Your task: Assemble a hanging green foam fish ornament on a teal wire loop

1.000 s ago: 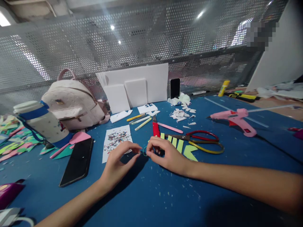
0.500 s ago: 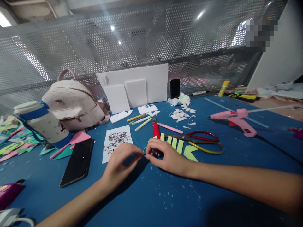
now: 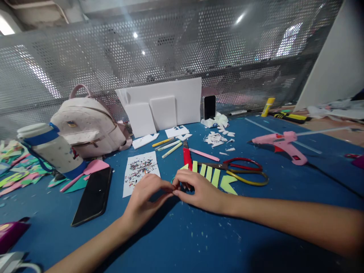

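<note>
Both hands meet at the fingertips just above the blue table. My left hand (image 3: pixel 149 193) is closed in a pinch, and my right hand (image 3: pixel 196 187) pinches against it from the other side. Between them a thin green curved sliver (image 3: pixel 172 181) barely shows; its kind is too small to tell. Behind my right hand lie light green strips (image 3: pixel 209 173), a cut green piece (image 3: pixel 228 184), scissors (image 3: pixel 244 164) with one red and one yellow handle loop, and a red cutter (image 3: pixel 187 157). White paper (image 3: pixel 127 185) with tiny coloured bits lies beyond my left hand.
A black phone (image 3: pixel 93 197), a tumbler (image 3: pixel 54 151) and a backpack (image 3: pixel 85 125) stand or lie at the left. A pink glue gun (image 3: pixel 284 146) with its cord rests at the right. Several pens (image 3: pixel 172 149) and white scraps (image 3: pixel 214 138) lie farther back.
My fingertips have come closer together, now touching and covering more of the thin green sliver. Everything else on the table stays where it was.
</note>
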Demonstrator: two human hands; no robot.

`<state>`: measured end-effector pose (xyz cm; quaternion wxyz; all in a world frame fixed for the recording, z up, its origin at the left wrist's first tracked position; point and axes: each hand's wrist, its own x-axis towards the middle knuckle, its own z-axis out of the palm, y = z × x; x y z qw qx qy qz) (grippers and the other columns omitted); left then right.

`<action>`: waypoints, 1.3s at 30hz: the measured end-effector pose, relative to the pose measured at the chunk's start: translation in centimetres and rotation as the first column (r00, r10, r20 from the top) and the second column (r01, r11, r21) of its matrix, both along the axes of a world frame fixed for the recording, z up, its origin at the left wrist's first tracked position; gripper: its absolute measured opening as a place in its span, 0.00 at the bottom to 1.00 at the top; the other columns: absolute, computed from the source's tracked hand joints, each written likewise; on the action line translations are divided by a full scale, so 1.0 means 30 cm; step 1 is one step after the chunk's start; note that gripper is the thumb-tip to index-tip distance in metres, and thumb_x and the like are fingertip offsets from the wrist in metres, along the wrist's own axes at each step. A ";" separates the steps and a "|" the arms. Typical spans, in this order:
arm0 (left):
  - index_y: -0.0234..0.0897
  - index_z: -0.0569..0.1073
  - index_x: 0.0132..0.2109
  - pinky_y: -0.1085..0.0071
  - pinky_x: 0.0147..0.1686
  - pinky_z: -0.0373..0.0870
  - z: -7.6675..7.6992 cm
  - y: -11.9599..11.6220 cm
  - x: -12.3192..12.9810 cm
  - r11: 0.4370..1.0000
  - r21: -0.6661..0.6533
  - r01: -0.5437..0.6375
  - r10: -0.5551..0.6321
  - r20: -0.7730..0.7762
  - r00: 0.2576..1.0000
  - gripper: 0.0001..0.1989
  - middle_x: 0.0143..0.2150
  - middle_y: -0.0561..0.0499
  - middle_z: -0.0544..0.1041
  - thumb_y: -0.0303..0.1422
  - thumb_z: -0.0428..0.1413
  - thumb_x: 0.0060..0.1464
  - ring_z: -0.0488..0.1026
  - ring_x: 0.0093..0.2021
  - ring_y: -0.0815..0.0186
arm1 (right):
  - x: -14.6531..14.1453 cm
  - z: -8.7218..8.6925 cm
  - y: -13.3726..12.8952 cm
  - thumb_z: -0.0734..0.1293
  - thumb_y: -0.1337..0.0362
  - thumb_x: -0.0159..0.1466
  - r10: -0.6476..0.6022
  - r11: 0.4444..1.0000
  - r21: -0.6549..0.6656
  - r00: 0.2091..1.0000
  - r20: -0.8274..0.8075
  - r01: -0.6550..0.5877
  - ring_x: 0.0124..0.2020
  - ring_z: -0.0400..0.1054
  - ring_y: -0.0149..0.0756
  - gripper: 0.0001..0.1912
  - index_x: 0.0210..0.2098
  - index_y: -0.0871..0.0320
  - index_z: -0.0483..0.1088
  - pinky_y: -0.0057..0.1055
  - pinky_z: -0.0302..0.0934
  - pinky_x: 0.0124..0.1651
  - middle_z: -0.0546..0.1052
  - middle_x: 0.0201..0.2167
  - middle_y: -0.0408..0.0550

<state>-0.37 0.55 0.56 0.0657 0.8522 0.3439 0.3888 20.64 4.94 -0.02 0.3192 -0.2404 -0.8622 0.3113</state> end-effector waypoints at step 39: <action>0.39 0.73 0.44 0.72 0.35 0.69 -0.009 -0.014 0.007 0.998 0.045 -0.046 0.047 -0.015 0.999 0.06 0.34 0.52 0.78 0.25 0.57 0.62 0.75 0.34 0.68 | 0.004 0.000 0.007 0.69 0.66 0.67 0.014 0.999 -0.046 1.000 -0.009 -0.014 0.42 0.68 0.38 0.02 0.37 0.55 0.71 0.34 0.61 0.46 0.76 0.37 0.44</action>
